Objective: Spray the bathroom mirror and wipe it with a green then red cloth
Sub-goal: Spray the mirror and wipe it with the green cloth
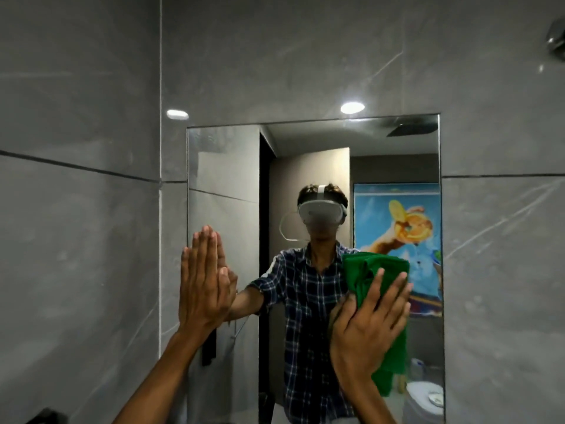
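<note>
Mirror (382,166) wipe: right hand (367,325) spread flat on green cloth (376,267) at 3 o'clock; left hand (201,280) flat, empty, at 9. Best in overlapping, even passes.

And we're in a bathroom, a home one by the look of it: big grey stone-look wall tiles (76,240) all round, a frameless mirror (315,166) set into them, and reflected in it a white toilet (423,396) (lower right corner) and a flat ceiling shower head (411,129).
</note>
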